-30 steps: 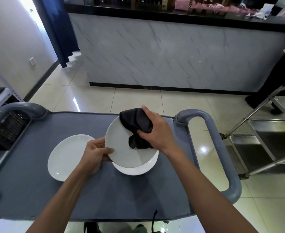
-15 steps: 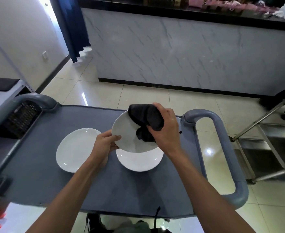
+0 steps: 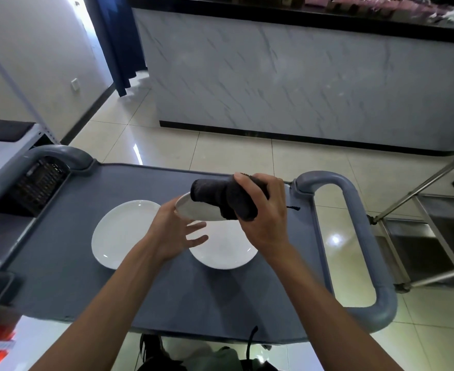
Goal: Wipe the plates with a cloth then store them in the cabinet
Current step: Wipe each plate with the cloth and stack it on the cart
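Two white plates flat on grey cart top: left plate, right plate, close but apart. Left hand under the raised plate, fingers spread and straight, propping its rim. Right hand clamps the dark cloth against that plate's far side. Beyond: cart handle, tiled floor, marble-front counter.

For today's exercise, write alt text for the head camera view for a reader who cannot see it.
Over a grey cart, the right hand grips a dark cloth on a lifted white plate, steadied by the left hand. Two more plates lie below.
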The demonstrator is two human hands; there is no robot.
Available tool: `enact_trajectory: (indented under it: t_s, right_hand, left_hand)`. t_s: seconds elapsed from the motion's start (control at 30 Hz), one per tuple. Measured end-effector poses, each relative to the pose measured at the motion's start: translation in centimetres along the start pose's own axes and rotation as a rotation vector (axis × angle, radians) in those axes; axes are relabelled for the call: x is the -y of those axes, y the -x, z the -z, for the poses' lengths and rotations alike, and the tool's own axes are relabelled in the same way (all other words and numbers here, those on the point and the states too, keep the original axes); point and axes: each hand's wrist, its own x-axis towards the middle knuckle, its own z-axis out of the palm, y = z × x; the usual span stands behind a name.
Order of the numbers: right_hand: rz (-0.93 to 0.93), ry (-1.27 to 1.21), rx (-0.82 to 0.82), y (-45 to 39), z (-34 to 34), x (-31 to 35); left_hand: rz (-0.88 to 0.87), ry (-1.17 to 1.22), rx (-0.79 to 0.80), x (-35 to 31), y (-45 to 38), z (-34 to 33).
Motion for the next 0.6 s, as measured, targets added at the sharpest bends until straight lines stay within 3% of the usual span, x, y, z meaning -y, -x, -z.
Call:
enact_trajectory:
  t_s: [0.13, 0.27, 0.6]
  right_hand:
    - [0.071, 0.038, -0.021, 0.2, 0.3, -0.4]
    - [0.101, 0.044, -0.042, 0.8, 0.4, -0.3]
    - [0.144, -0.021, -0.012, 2.5, 0.3, -0.8]
  left_hand:
    - [0.17, -0.085, 0.034, 0.0, -0.3, 1.1]
    - [0.193, -0.164, 0.113, 0.4, -0.6, 1.7]
    - [-0.01, 0.306, -0.008, 1.3, -0.5, 0.9]
